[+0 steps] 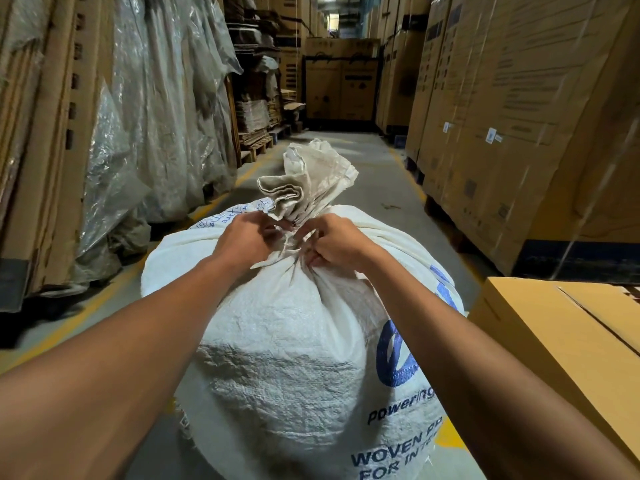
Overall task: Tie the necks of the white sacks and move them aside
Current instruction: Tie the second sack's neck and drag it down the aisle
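Note:
A full white woven sack (287, 348) with blue print stands upright on the floor right in front of me. Its neck (294, 244) is gathered into a tight bunch, and the loose top (308, 178) flares up above it. My left hand (242, 237) grips the neck from the left, fingers closed on a thin white tie strand. Pinching the tie on the right side of the same bunch is my right hand (334, 242). Both hands touch the neck. The knot itself is partly hidden by my fingers.
I stand in a narrow warehouse aisle. Tall cardboard cartons (512, 126) line the right, plastic-wrapped flat cardboard (149, 109) the left. A low brown carton (568, 334) sits close at my right. The concrete floor (377, 174) with yellow lines runs ahead to more stacked boxes (341, 84).

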The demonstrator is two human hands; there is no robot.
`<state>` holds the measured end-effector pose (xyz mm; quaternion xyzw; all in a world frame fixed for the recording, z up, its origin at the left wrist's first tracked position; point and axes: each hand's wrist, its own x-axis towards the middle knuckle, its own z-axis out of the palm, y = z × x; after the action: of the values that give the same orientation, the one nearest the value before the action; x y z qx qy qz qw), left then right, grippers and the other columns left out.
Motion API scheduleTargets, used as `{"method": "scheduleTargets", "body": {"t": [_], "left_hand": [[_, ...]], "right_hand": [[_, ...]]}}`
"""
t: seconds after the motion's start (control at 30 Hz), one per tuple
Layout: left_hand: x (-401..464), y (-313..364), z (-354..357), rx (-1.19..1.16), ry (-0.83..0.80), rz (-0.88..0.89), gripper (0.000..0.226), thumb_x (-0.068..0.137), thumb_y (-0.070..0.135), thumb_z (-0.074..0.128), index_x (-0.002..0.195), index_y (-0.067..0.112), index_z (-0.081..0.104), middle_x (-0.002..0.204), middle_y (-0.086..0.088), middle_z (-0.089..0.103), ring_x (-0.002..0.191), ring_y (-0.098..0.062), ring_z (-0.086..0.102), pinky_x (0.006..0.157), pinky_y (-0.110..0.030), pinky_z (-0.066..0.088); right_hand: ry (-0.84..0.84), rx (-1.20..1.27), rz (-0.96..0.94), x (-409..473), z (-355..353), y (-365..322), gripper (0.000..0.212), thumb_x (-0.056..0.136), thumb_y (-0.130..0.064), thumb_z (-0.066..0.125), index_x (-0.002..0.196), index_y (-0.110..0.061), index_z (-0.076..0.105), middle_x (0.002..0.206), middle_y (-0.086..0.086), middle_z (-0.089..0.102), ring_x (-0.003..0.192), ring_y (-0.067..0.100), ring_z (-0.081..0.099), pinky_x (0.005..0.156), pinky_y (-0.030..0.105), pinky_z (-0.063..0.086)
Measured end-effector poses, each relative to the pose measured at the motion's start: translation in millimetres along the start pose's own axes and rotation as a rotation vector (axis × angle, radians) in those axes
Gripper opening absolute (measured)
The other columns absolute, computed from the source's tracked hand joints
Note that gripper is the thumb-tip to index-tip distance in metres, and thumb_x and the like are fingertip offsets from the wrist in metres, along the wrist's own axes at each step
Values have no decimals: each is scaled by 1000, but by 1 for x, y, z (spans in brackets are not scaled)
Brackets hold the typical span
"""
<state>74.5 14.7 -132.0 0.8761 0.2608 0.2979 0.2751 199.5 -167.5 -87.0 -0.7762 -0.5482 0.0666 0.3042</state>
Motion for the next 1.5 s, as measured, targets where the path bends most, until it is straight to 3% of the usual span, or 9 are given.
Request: {"method": "scheduleTargets", "body": {"t": [0.13,0.37,0.6,0.67,0.87,1.07,1.27,1.4,1.5], "left_hand": [[3,-11,5,-20,67,58,31,72,50,75,101,37,76,97,13,79,92,-15,77,85,-44,65],[-7,4,-9,84,153,45,31,75,31,71,104,21,80,101,-4,79,93,-26,74,84,-45,61],[-6,15,-22,-27,152,-19,26,84,14,87,101,26,71,93,4,79,88,-12,77,86,-31,58],[-9,15,-23,-53,134,-17,30,86,17,89,106,25,68,96,5,78,89,-7,75,84,-31,57],[-8,19,-19,-21,178,40,19,89,14,84,94,26,70,89,3,75,86,-22,69,84,-36,56],[-11,20,-13,-46,234,24,17,87,8,83,91,23,76,86,-3,74,76,-14,65,68,-19,52],[-23,27,-9,140,368,56,29,91,1,69,114,19,65,114,-1,56,97,-22,59,82,-37,50],[-33,40,-6,38,498,23,8,93,9,57,97,16,57,94,-4,65,89,-27,61,70,-36,43],[-36,47,-3,-125,548,-13,10,91,29,46,91,23,55,81,-1,71,84,-29,72,72,-46,56]], "right_hand": [[219,-185,-297,4,6,9,50,83,1,74,126,-26,77,127,2,69,112,25,63,96,38,54],[329,-635,-560,15,13,8,60,92,-4,66,145,-34,63,138,-7,63,112,25,48,85,41,44],[237,-823,-439,23,21,10,76,90,-12,39,159,-43,37,166,-9,41,142,37,34,107,47,33],[263,-850,-349,25,21,9,72,94,-14,43,161,-39,33,165,-11,39,141,37,34,106,47,31],[275,-895,-234,42,19,16,38,97,-42,65,135,-42,62,146,-2,45,142,38,24,112,56,18],[267,-975,-299,52,23,24,24,92,-43,71,116,-39,71,164,-3,35,153,39,8,116,64,12],[271,-989,-288,55,24,32,29,96,-56,62,108,-31,71,122,-2,70,146,37,32,115,60,15],[259,-986,-263,53,27,36,46,94,-73,52,108,-33,71,120,-2,71,139,36,38,110,58,21],[265,-975,-255,52,27,36,53,95,-75,49,111,-30,72,123,0,71,137,36,40,106,55,22]]}}
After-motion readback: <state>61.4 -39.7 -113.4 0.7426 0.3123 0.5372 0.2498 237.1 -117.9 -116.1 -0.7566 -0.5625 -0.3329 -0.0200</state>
